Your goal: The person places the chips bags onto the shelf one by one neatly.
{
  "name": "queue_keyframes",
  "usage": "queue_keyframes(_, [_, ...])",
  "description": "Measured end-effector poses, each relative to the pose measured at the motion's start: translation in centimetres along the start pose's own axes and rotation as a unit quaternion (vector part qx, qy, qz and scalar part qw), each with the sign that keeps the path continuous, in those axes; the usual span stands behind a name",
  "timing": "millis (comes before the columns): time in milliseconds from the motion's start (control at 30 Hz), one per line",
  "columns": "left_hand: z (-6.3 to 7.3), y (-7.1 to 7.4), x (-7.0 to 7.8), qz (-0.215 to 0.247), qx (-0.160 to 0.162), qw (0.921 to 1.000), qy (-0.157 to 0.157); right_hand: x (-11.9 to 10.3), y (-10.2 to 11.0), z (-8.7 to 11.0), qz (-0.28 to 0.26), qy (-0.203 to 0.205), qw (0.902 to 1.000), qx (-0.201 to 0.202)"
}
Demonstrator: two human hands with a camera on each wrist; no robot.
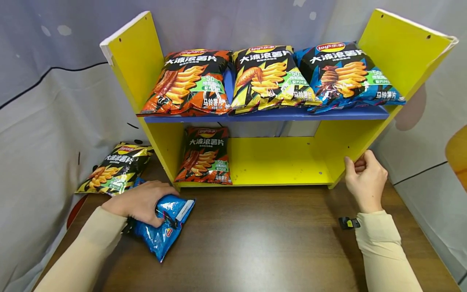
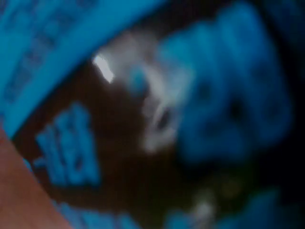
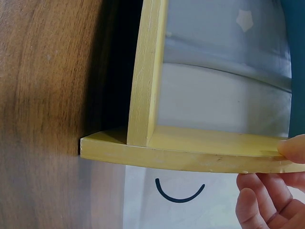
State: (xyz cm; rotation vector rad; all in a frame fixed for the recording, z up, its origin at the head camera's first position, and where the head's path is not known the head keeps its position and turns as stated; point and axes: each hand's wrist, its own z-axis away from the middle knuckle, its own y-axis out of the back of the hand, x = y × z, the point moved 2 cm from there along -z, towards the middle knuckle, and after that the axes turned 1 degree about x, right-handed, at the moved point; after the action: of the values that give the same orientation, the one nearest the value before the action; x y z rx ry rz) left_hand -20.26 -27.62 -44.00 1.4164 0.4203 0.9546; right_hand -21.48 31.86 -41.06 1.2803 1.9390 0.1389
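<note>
My left hand [image 1: 147,201] grips a blue chip bag [image 1: 164,235] from above, thumb and fingers spread around it, left of the shelf's front. That bag fills the left wrist view, blurred and very close. With thumb and curled fingers, my right hand [image 1: 366,178] pinches the edge of the shelf's right side panel [image 3: 200,160], low down. The yellow shelf [image 1: 273,162] has a blue upper board. On its lower level, at the left end, a red-and-black chip bag [image 1: 207,156] stands leaning back.
On the upper board [image 1: 262,115] sit a red bag [image 1: 186,83], a yellow bag [image 1: 271,79] and a blue bag [image 1: 346,77]. Another yellow bag [image 1: 116,170] lies left of the shelf. A small black object [image 1: 348,223] shows beside my right wrist. Curtains hang behind the wooden table [image 1: 262,243].
</note>
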Motion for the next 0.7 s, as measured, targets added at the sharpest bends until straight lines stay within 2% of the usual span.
queue_keyframes(200, [0.1, 0.1, 0.0, 0.004, 0.007, 0.9999, 0.007, 0.0, 0.0, 0.0, 0.001, 0.000, 1.0000, -0.001])
queue_keyframes(300, [0.5, 0.2, 0.1, 0.001, 0.024, 0.9997, 0.001, 0.0, 0.0, 0.0, 0.001, -0.001, 1.0000, -0.002])
queue_keyframes(533, [1.3, 0.8, 0.9, -0.020, 0.082, 0.9958, -0.036, -0.1, 0.0, 0.0, 0.001, -0.001, 1.0000, -0.002])
queue_keyframes(700, [2.0, 1.2, 1.5, -0.023, 0.098, 0.9942, -0.037, -0.1, 0.0, 0.1, 0.002, -0.002, 1.0000, -0.001])
